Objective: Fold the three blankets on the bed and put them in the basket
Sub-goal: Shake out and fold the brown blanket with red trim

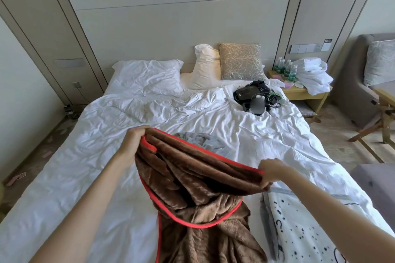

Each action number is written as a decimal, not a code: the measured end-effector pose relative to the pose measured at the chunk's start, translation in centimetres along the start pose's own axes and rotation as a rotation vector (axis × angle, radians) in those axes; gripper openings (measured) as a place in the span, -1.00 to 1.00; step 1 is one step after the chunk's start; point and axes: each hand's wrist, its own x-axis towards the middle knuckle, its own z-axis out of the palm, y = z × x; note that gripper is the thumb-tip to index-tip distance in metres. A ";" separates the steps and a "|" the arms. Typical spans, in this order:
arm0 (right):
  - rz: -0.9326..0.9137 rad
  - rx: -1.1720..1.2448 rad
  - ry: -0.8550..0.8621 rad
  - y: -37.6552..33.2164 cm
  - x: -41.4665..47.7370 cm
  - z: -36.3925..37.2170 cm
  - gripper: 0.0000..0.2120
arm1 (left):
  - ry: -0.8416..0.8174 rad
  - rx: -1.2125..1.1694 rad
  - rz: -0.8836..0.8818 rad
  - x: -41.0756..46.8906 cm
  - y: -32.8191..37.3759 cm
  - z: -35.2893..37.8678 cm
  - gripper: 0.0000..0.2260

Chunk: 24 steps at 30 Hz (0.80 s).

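**Brown blanket held up by both hands over the bed**

Brown blanket [198,179], plush with a red border, hangs in the air above the near end of the bed [89,141]. The left hand [133,141] grips one bunched corner, fingers curled tight over the gathered folds and red edge. The right hand [270,172] pinches the other end of the top edge, fingers closed on the fabric, lower than the left. Between the hands the top edge runs as a slanted band of several layers; below it the cloth sags in a loose, twisted drape toward the bottom of the view, where its end is out of sight.

Behind the brown blanket, a grey blanket [201,139] lies crumpled on the white sheet, partly hidden. To the right, near the bed's edge and under the right forearm, a white blanket [299,232] with black dots and a grey border lies flat.

Farther up the bed sit a white pillow [147,77], a second pillow [206,66] leaning on the headboard, a gold cushion [241,62] just beside it, and a pile of black gear [254,98] with cables. A nightstand [303,92] at right carries bottles [286,68] and white towels [312,74].
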 end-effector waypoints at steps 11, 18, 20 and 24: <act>0.387 0.747 0.582 2.9 2.7 -2.4 -0.81 | 0.156 0.412 -0.073 0.8 -4.5 -2.7 -0.63; 0.294 1.001 0.864 1.3 2.0 -11.2 -0.82 | 0.400 0.268 0.101 4.7 -0.7 -5.3 -0.66; 0.235 1.043 0.945 0.6 1.5 -14.6 -0.81 | 0.419 0.255 0.185 6.2 1.8 -5.5 -0.65; 0.096 1.134 1.030 -1.0 -0.4 -22.8 -0.73 | 0.420 0.247 0.322 9.2 8.9 -4.5 -0.62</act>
